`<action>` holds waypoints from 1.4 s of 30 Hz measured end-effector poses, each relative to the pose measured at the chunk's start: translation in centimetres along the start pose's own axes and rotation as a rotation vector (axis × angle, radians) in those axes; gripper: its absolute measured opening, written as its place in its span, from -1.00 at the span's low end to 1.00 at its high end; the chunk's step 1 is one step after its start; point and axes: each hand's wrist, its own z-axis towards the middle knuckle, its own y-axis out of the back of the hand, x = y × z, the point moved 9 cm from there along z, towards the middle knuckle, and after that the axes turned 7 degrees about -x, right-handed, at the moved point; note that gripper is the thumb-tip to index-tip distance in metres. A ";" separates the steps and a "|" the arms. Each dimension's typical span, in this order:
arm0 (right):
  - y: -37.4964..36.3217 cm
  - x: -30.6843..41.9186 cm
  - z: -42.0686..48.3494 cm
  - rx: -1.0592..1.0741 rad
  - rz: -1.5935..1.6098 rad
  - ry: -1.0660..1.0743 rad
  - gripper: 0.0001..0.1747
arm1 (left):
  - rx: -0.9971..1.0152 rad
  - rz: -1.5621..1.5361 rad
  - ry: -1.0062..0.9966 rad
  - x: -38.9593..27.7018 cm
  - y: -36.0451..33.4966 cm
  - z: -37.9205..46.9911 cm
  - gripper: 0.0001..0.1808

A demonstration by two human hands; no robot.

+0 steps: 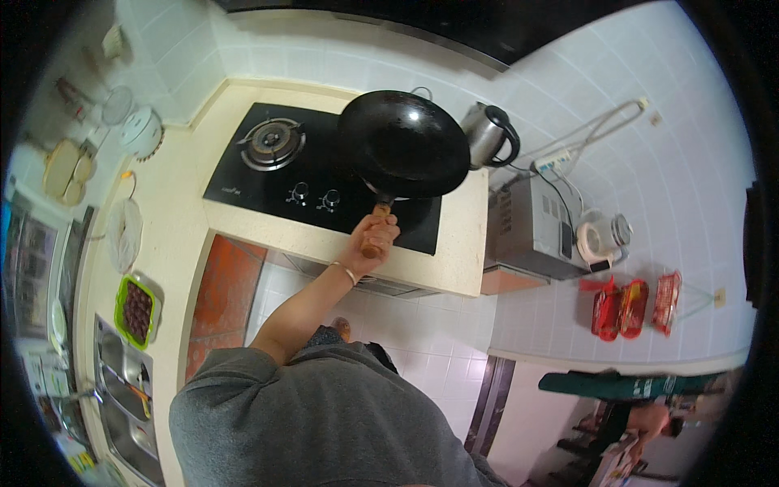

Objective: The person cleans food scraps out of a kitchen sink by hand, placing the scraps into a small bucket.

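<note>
My left hand [373,238] is wrapped around the wooden handle [381,210] of a dark wok [405,146]. The inside of the wok faces me and shows nothing in it. It covers the right side of a black glass gas hob [341,176], so the burner there is hidden. Whether the wok rests on that burner or is held above it, I cannot tell. To its left the other burner [271,143] is uncovered, with two control knobs [315,197] nearby. A steel electric kettle [487,137] stands close to the wok's right rim. My right hand is out of view.
A green basket [126,338] of dark round items sits by the steel sink [112,420] on the left counter [176,255], near a plastic bag [125,234]. At right are a microwave-like appliance [523,225], a glass jug [602,234], a power strip [552,160] and red wall baskets [608,310].
</note>
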 end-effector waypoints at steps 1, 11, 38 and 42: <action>-1.1 1.1 0.9 0.022 -0.018 0.032 -0.91 | 0.022 0.000 -0.040 -0.2 0.1 0.0 -0.84; -11.0 15.8 4.9 0.338 -0.271 0.397 -0.85 | -0.498 0.345 -0.299 -1.7 6.3 -0.9 -0.40; -37.5 4.6 -76.0 1.773 -0.349 1.874 -0.77 | -2.532 1.642 -2.139 21.6 0.8 -89.0 -0.91; -37.0 -1.5 -86.4 1.861 -0.238 2.034 -0.79 | -2.471 1.553 -2.196 24.4 1.8 -91.4 -0.90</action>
